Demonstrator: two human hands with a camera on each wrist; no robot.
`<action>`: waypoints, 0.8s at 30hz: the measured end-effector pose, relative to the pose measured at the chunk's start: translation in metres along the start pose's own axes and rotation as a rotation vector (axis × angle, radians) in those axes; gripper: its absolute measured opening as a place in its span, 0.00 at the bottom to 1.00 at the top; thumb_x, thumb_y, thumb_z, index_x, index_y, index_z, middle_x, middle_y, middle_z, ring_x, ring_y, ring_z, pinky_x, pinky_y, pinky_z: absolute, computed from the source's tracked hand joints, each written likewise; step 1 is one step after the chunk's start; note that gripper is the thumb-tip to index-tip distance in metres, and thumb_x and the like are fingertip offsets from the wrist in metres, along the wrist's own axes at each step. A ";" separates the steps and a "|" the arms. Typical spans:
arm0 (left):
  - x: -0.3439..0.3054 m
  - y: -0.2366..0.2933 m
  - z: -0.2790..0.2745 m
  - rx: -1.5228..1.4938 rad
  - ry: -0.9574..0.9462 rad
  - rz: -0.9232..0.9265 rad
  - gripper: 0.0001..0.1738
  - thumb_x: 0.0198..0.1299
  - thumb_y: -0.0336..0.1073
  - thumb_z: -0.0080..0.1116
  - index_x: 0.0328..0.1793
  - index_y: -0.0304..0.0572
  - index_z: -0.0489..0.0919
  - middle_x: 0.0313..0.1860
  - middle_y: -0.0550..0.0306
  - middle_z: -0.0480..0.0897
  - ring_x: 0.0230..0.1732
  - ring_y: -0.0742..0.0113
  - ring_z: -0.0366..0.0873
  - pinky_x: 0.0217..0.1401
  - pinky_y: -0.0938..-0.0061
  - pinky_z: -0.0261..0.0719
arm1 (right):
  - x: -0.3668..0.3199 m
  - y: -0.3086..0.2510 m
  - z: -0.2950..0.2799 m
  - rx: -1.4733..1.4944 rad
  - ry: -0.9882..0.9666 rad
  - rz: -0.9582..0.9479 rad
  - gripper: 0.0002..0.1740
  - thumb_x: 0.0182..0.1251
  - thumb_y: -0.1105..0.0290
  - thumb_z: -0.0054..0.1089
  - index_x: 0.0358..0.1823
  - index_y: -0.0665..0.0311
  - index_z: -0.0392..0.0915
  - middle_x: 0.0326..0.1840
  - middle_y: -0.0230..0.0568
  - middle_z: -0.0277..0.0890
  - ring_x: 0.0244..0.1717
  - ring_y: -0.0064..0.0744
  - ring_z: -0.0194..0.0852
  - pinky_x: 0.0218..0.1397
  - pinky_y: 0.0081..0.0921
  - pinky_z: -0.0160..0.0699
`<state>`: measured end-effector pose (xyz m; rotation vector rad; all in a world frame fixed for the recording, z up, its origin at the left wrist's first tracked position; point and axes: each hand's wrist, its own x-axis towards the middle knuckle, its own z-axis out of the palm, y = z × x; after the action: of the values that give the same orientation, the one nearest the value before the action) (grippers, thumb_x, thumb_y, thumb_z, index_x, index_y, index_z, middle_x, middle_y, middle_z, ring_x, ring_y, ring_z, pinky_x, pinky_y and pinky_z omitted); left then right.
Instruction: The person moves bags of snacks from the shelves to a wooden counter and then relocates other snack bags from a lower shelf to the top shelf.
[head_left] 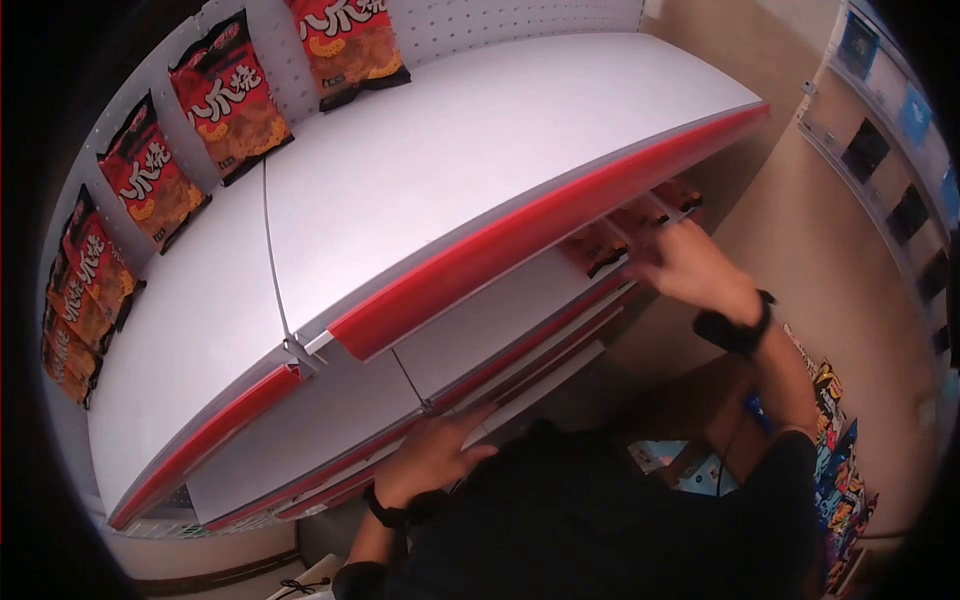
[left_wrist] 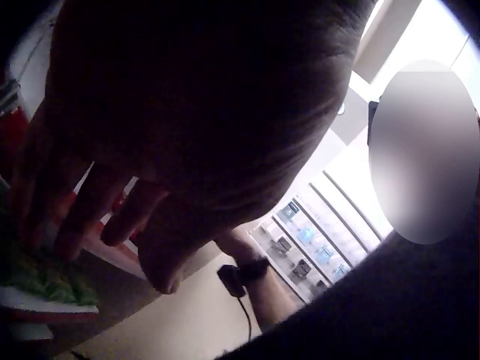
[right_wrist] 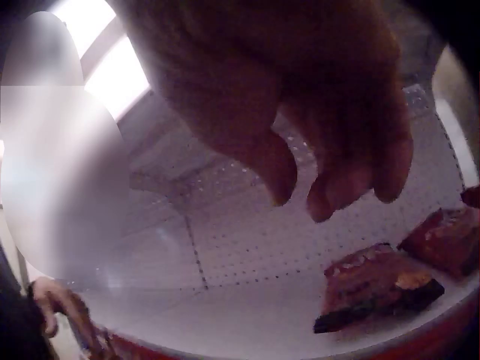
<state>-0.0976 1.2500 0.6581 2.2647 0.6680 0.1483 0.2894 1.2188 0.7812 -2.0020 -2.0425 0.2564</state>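
Observation:
My right hand [head_left: 705, 275] is at the red-edged lower shelf, beside several red snack bags [head_left: 597, 247]. In the right wrist view, the fingers of this hand [right_wrist: 300, 97] hang loosely bent with nothing between them, above a red bag [right_wrist: 375, 289] and apart from it. Another bag [right_wrist: 450, 241] lies to its right. My left hand [head_left: 430, 460] hovers by the lower shelf edges, holding nothing. The left wrist view has this hand [left_wrist: 202, 97] dark and close up, its fingers loosely extended over green packages [left_wrist: 46, 281]; contact cannot be told.
A broad white upper shelf [head_left: 480, 150] with a red front strip [head_left: 540, 240] overhangs the lower shelves. Red snack bags [head_left: 232, 100] stand along its pegboard back. Colourful packets [head_left: 840, 470] hang at the right, near a brown box [head_left: 700, 400]. A wall rack [head_left: 890, 160] is farther right.

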 end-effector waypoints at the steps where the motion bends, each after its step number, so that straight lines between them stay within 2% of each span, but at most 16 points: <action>1: 0.002 0.004 0.001 0.010 0.002 0.005 0.34 0.64 0.46 0.67 0.73 0.42 0.73 0.59 0.33 0.82 0.62 0.36 0.79 0.65 0.51 0.76 | 0.016 0.013 0.013 -0.009 0.119 0.039 0.21 0.61 0.56 0.68 0.46 0.67 0.87 0.30 0.54 0.84 0.37 0.55 0.85 0.44 0.43 0.81; 3: 0.010 0.012 0.001 0.048 -0.011 0.115 0.33 0.65 0.46 0.66 0.73 0.41 0.73 0.58 0.32 0.82 0.61 0.35 0.79 0.65 0.52 0.76 | 0.055 0.057 0.042 -0.051 0.172 0.135 0.18 0.61 0.58 0.71 0.45 0.63 0.86 0.45 0.52 0.85 0.48 0.48 0.84 0.52 0.40 0.80; 4: 0.012 0.015 0.001 0.057 -0.082 0.084 0.34 0.66 0.46 0.65 0.74 0.40 0.72 0.59 0.31 0.81 0.62 0.34 0.79 0.67 0.52 0.75 | 0.067 0.065 0.053 -0.050 0.189 0.127 0.18 0.61 0.58 0.71 0.45 0.63 0.86 0.45 0.52 0.85 0.48 0.48 0.84 0.52 0.40 0.80; 6: 0.010 0.021 0.004 0.027 -0.096 0.063 0.34 0.66 0.46 0.65 0.75 0.40 0.71 0.61 0.31 0.80 0.62 0.34 0.78 0.68 0.53 0.75 | 0.090 0.074 0.069 -0.157 0.260 0.072 0.36 0.62 0.37 0.64 0.49 0.66 0.86 0.40 0.58 0.86 0.47 0.57 0.86 0.50 0.44 0.81; 7: 0.007 0.021 0.006 -0.021 -0.121 0.036 0.34 0.66 0.46 0.65 0.75 0.40 0.71 0.63 0.30 0.79 0.63 0.33 0.78 0.68 0.53 0.74 | 0.099 0.078 0.075 -0.156 0.272 0.062 0.36 0.62 0.37 0.64 0.49 0.66 0.86 0.40 0.58 0.86 0.47 0.57 0.86 0.50 0.44 0.81; 9: -0.002 0.012 0.011 -0.012 -0.095 0.034 0.35 0.67 0.46 0.64 0.76 0.40 0.70 0.66 0.31 0.77 0.64 0.32 0.77 0.69 0.53 0.73 | 0.109 0.083 0.088 -0.297 0.185 0.116 0.46 0.56 0.28 0.62 0.55 0.67 0.84 0.45 0.58 0.87 0.49 0.50 0.87 0.47 0.48 0.83; 11: -0.012 0.003 0.016 0.030 0.002 0.052 0.35 0.70 0.55 0.59 0.78 0.47 0.70 0.64 0.39 0.82 0.63 0.39 0.81 0.66 0.56 0.77 | 0.114 0.078 0.089 -0.369 0.137 0.129 0.51 0.53 0.24 0.61 0.57 0.67 0.83 0.47 0.58 0.87 0.50 0.47 0.88 0.46 0.50 0.84; 13: -0.025 -0.010 0.024 0.061 0.040 0.038 0.36 0.69 0.54 0.62 0.78 0.46 0.70 0.65 0.40 0.82 0.64 0.41 0.80 0.66 0.57 0.77 | 0.105 0.057 0.070 -0.156 0.144 -0.078 0.49 0.54 0.29 0.65 0.60 0.67 0.81 0.48 0.57 0.87 0.49 0.42 0.88 0.41 0.53 0.85; 14: -0.030 -0.012 0.027 -0.013 0.049 0.001 0.36 0.68 0.53 0.63 0.77 0.46 0.70 0.64 0.41 0.82 0.64 0.41 0.80 0.66 0.57 0.77 | 0.101 0.045 0.060 -0.157 0.137 -0.089 0.49 0.54 0.29 0.65 0.60 0.67 0.81 0.48 0.57 0.87 0.49 0.42 0.88 0.41 0.53 0.85; 16: -0.038 -0.015 0.030 -0.090 0.066 -0.041 0.36 0.67 0.52 0.64 0.77 0.45 0.71 0.64 0.41 0.82 0.64 0.41 0.81 0.66 0.57 0.77 | 0.095 0.022 0.044 0.287 -0.205 0.273 0.45 0.53 0.36 0.72 0.62 0.65 0.80 0.50 0.54 0.87 0.50 0.43 0.88 0.46 0.48 0.85; 17: -0.041 -0.016 0.032 -0.104 0.057 -0.067 0.36 0.67 0.51 0.65 0.77 0.45 0.71 0.64 0.41 0.82 0.64 0.42 0.81 0.66 0.57 0.77 | 0.094 0.015 0.041 0.285 -0.209 0.264 0.45 0.53 0.36 0.72 0.62 0.65 0.80 0.50 0.54 0.87 0.50 0.43 0.88 0.46 0.48 0.85; 19: -0.044 -0.016 0.032 -0.119 0.056 -0.090 0.36 0.66 0.51 0.66 0.77 0.45 0.71 0.63 0.40 0.83 0.64 0.42 0.81 0.65 0.58 0.77 | 0.091 0.007 0.039 0.322 -0.244 0.361 0.39 0.48 0.48 0.80 0.59 0.62 0.82 0.46 0.49 0.88 0.50 0.46 0.87 0.52 0.41 0.83; 20: -0.043 -0.016 0.032 -0.123 0.055 -0.090 0.36 0.66 0.51 0.66 0.77 0.46 0.71 0.62 0.40 0.83 0.64 0.42 0.81 0.65 0.58 0.78 | 0.086 0.007 0.045 0.316 -0.242 0.356 0.39 0.48 0.48 0.80 0.59 0.62 0.82 0.46 0.49 0.88 0.50 0.46 0.87 0.52 0.41 0.83; 22: -0.041 -0.017 0.032 -0.125 0.060 -0.084 0.36 0.67 0.51 0.65 0.77 0.46 0.71 0.62 0.40 0.83 0.64 0.43 0.81 0.64 0.58 0.78 | 0.072 0.010 0.061 -0.277 0.102 -0.002 0.36 0.40 0.57 0.82 0.55 0.60 0.84 0.40 0.48 0.88 0.48 0.49 0.87 0.55 0.36 0.82; 23: -0.039 -0.019 0.033 -0.121 0.037 -0.085 0.36 0.67 0.51 0.65 0.77 0.47 0.71 0.62 0.40 0.83 0.63 0.42 0.81 0.64 0.58 0.78 | 0.065 0.011 0.058 -0.283 0.106 -0.004 0.36 0.40 0.57 0.82 0.55 0.60 0.84 0.40 0.48 0.88 0.48 0.49 0.87 0.55 0.36 0.82; 24: -0.036 -0.019 0.034 -0.118 0.013 -0.086 0.36 0.67 0.51 0.65 0.77 0.48 0.70 0.62 0.41 0.83 0.63 0.42 0.81 0.64 0.58 0.78 | 0.057 0.013 0.051 -0.276 0.001 -0.127 0.34 0.39 0.58 0.82 0.52 0.62 0.85 0.39 0.49 0.87 0.46 0.54 0.86 0.52 0.37 0.82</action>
<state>-0.1266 1.2212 0.6240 2.1200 0.7424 0.1571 0.2852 1.2794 0.7331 -2.0085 -2.2999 -0.0562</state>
